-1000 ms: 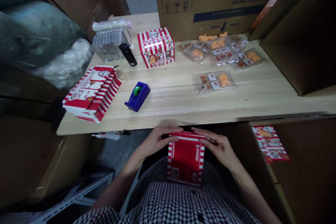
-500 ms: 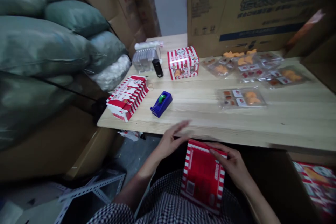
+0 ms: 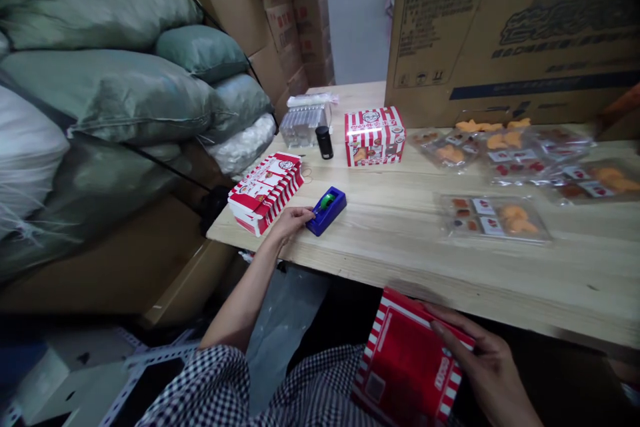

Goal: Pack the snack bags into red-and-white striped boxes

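Note:
My left hand (image 3: pixel 293 221) reaches to the front end of a blue tape dispenser (image 3: pixel 327 212) with a green-cored roll. Its thumb and fingers are pinched together at the cutting edge, on what looks like the tape end. Over my lap, my right hand (image 3: pixel 483 350) grips a red and white striped cardboard box (image 3: pixel 407 363) by its upper right side, thumb on the printed face. The box is tilted, with its lower part cut off by the picture's edge. Left of the dispenser lies a stack of flattened striped boxes (image 3: pixel 265 190).
A made-up striped box (image 3: pixel 375 137), a black cylinder (image 3: pixel 325 143) and a clear plastic container (image 3: pixel 303 125) stand at the back. Clear packs of orange toy food (image 3: pixel 495 218) lie on the right. A large carton (image 3: pixel 520 33) rises behind; stuffed sacks (image 3: pixel 130 90) fill the left.
My left hand has moved from beside the held box, fingers apart, up and left to the tape dispenser, and has closed there. My right hand still holds the box. The view has shifted.

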Motion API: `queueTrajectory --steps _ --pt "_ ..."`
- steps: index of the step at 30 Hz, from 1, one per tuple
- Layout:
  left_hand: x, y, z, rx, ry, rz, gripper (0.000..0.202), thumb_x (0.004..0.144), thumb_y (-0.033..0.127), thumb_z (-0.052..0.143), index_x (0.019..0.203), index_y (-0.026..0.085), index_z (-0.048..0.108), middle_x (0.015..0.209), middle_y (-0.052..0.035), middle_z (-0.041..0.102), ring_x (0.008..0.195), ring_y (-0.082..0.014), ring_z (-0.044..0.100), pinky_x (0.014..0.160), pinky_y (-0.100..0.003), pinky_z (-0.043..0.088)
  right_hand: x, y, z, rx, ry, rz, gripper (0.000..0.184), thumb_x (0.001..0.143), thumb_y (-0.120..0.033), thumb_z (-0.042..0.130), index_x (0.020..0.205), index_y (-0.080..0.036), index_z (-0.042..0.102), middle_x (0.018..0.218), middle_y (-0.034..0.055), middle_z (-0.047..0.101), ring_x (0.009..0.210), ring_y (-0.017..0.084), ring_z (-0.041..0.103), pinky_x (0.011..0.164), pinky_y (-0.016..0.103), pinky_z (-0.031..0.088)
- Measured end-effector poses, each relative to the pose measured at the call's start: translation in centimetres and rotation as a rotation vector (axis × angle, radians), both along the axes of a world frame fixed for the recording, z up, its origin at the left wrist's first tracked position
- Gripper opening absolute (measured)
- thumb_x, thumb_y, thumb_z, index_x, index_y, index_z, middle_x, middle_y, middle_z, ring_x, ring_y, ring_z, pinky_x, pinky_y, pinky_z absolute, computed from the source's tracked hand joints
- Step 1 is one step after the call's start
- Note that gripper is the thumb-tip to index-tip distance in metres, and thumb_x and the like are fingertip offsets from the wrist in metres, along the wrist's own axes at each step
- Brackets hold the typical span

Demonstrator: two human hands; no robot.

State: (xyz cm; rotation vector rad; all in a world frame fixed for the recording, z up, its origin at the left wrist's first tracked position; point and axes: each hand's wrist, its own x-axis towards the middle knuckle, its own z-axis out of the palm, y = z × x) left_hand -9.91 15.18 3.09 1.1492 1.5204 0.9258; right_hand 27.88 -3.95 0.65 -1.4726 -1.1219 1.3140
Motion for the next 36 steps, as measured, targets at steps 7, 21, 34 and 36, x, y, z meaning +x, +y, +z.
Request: queueTrajectory --steps 7,21,34,36 --pt "-0.5 -1.1 -0.9 0.052 -0.226 0.1 0.033 0.062 0.042 0.079 0.071 0.011 0.072 0.135 -0.0185 0.061 0.1 -0.0265 0.065 0.076 -0.034 0.052 -0.4 2.1 5.3 0.242 -0.06 -0.371 0.034 0.077 -0.039 0.079 0.108 -0.025 0.076 0.118 0.0062 0.073 0.112 0.031 0.067 0.108 0.049 0.048" --pt "-0.6 -4.8 -4.8 0.272 0.029 0.346 0.021 0.067 0.036 0.076 0.066 0.016 0.069 0.096 -0.0099 0.072 0.094 -0.0226 0.064 0.091 -0.036 0.048 -5.5 7.1 6.3 0.829 -0.301 -0.297 0.027 0.089 -0.017 0.065 0.113 -0.026 0.072 0.12 0.0083 0.07 0.108 0.026 0.067 0.098 0.05 0.052" --pt "16.4 -9.1 8.1 0.244 -0.55 -0.074 0.04 0.08 0.032 0.077 0.118 0.021 0.071 0.075 -0.0016 0.072 0.066 -0.0131 0.066 0.069 -0.027 0.055 -6.4 7.9 7.0 0.857 -0.491 -0.081 0.028 0.095 -0.014 0.056 0.117 -0.027 0.067 0.115 0.0094 0.063 0.108 0.025 0.062 0.092 0.046 0.055" --pt "17.2 -8.4 8.1 0.189 -0.648 -0.106 0.07 0.076 0.03 0.081 0.14 0.023 0.053 0.073 0.0008 0.072 0.063 -0.0125 0.066 0.068 -0.027 0.056 -6.4 7.9 6.9 0.875 -0.496 -0.081 0.029 0.095 -0.014 0.055 0.119 -0.027 0.065 0.116 0.0096 0.064 0.109 0.025 0.062 0.092 0.046 0.055"
